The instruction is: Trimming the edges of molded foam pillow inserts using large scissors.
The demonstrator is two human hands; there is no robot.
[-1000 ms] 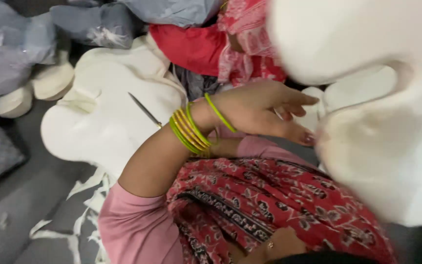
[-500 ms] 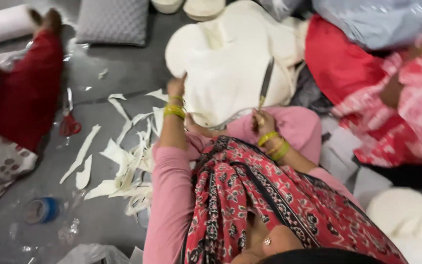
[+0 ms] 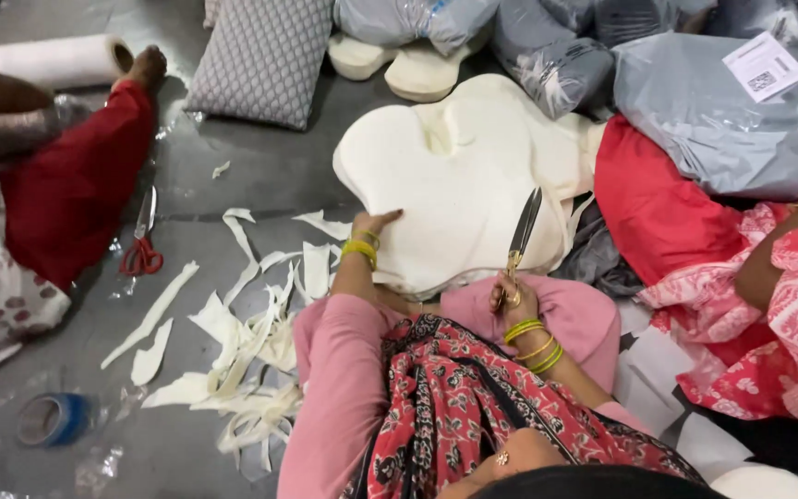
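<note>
Two hands work on one cream foam cushion (image 3: 459, 176) lying on the grey floor (image 3: 233, 176) against the person's pink-clad knees. Left hand (image 3: 373, 225) rests flat on the cushion's near-left edge, fingers spread, holding nothing. Right hand (image 3: 513, 300) has its grip closed round the handles of the large scissors (image 3: 521, 231), whose blades point up and away over the cushion's near-right part. Foam offcuts (image 3: 242, 351) litter the floor left of the knees, with red-handled scissors (image 3: 141, 242) farther left.
</note>
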